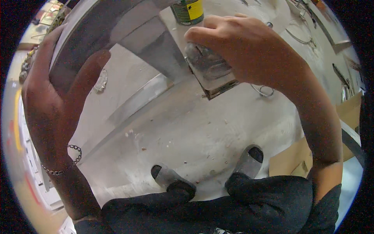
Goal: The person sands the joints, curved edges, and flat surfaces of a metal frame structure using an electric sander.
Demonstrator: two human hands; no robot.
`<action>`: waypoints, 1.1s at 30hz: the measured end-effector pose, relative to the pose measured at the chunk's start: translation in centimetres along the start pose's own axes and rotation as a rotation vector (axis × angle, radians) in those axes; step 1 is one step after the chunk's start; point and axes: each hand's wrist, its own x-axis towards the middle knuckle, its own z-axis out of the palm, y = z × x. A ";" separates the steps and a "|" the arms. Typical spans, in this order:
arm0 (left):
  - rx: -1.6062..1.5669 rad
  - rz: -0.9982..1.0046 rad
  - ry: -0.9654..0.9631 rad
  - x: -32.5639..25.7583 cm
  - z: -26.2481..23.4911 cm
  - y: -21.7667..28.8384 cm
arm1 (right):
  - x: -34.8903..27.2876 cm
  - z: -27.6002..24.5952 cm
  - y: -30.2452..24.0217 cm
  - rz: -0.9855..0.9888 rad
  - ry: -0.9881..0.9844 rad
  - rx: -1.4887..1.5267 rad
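Observation:
A large grey curved panel (93,33) with a pale rim fills the upper left. My left hand (50,97), with a chain bracelet at the wrist, is closed round its edge, thumb on the inner face. My right hand (249,50) reaches in from the right, knuckles up, fingers curled over a clear, glassy-looking container (213,68). Its kind is partly hidden by the hand. Below the container lies a flat block with dark edges (212,93). A green can with a yellow label (189,11) stands just beyond my right hand.
The pale work surface (171,132) carries small crumbs. A whitish round lump (100,82) lies beside my left thumb. Wire loops (267,91) and a dark-handled tool (341,76) are at the right. Cardboard (290,160) sits low right, near my slippered feet (247,162).

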 end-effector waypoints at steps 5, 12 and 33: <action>0.008 0.009 -0.016 0.1 0.1 -0.5 | 0.8 0.8 0.3 0.057 0.025 -0.079; 0.057 0.031 0.002 -0.2 0.0 -1.1 | 0.7 0.2 -0.1 0.067 -0.062 -0.030; 0.037 -0.012 0.010 -0.6 -0.7 -1.4 | 3.1 0.6 1.6 0.061 -0.103 0.026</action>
